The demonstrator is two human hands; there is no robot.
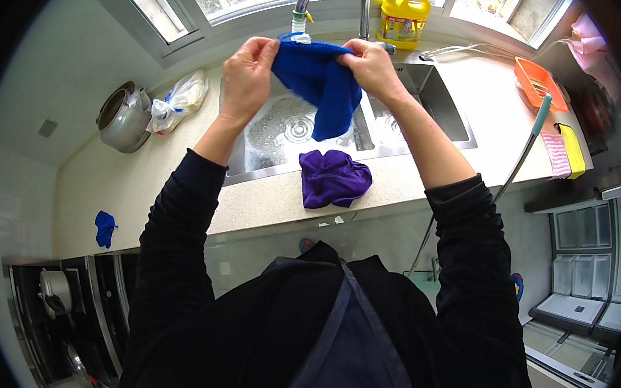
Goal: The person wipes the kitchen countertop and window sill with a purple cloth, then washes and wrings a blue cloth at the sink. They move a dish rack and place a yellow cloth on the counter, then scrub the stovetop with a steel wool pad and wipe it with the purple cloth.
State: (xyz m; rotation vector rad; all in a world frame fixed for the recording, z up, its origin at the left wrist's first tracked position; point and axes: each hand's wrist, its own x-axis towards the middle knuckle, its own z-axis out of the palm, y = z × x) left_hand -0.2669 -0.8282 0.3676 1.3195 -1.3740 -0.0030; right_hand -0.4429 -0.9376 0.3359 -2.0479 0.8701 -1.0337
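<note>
A blue cloth (319, 82) hangs between my two hands, above the left basin of a steel double sink (257, 173). My left hand (249, 74) pinches its upper left corner; my right hand (369, 67) grips the upper right part, near the curved faucet (364, 7). One end of the cloth dangles lower than the rest. Water droplets and some foam wet the left basin below. On the counter edge in front of the sink lies a crumpled purple cloth (333, 179), touched by neither hand.
Left on the counter (176, 167) stand a metal pot (124, 124), a plastic bag (178, 101) and a small blue cloth (105, 228). A yellow jug (403, 18) is behind the sink. At right are an orange basket (538, 83), pink-striped and yellow cloths (572, 151), and a leaning long-handled pole (521, 156).
</note>
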